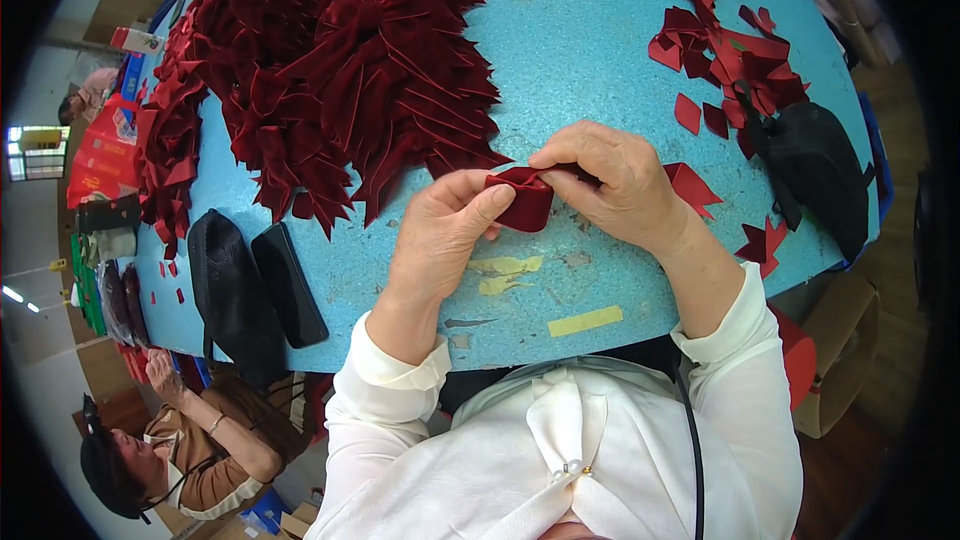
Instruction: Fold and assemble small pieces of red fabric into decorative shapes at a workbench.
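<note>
Between my two hands, just above the table's near part, is a dark red velvet ribbon [527, 208] folded into a loop. My left hand [445, 230] pinches its left side between thumb and fingers. At the loop's upper right edge, my right hand [615, 185] pinches the ribbon with thumb and forefinger. A ribbon end shows under the right fingers; the rest of it is hidden by that hand. Beyond my left hand lies a large heap of dark red velvet bows [390, 70], stacked in overlapping rows.
Loose red ribbon pieces [715, 50] lie along the blue table's [580, 50] right side. A black pouch [815, 175] sits at the right edge. A black phone [288, 285] and another black pouch [232, 285] lie near left. A co-worker [200, 440] sits at the lower left.
</note>
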Motion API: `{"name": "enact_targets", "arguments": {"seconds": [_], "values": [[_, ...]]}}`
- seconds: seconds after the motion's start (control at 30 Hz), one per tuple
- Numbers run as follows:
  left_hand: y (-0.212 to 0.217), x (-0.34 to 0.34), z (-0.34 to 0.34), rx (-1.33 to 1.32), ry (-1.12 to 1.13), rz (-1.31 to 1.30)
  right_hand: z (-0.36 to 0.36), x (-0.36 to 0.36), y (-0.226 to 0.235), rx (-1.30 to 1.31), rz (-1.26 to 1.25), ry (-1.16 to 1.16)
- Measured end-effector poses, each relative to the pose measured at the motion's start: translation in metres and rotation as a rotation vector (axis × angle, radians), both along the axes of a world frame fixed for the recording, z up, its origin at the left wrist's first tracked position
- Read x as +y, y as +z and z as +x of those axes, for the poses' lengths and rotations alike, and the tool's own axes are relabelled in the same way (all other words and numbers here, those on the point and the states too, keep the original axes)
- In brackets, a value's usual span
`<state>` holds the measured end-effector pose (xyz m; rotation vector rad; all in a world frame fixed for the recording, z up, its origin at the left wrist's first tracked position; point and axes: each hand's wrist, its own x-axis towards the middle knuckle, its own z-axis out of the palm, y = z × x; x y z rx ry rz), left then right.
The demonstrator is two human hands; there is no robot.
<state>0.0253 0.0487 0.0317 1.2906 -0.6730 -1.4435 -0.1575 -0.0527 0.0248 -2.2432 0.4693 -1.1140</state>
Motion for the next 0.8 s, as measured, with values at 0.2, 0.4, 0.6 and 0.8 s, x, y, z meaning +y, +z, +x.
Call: {"name": "enact_targets", "arguments": {"seconds": [0.2, 0.4, 0.6, 0.8], "values": [[0.0000, 0.0016, -0.0022, -0.006, -0.064, -0.026, -0.0006, 0.0013, 0.0014, 0.026, 0.024, 0.056], [0.0000, 0.0015, -0.0027, -0.093, -0.069, -0.074, -0.0022, -0.0009, -0.0009, 0.040, -0.060, 0.049], [0.0049, 0.0040, -0.0032, -0.024, -0.079, -0.016, -0.0012, 0.0060, -0.0018, 0.078, -0.157, -0.093], [-0.0034, -0.0003, 0.0057, 0.133, -0.094, -0.029, -0.0014, 0.0037, -0.0011, 0.079, -0.110, -0.186]]}}
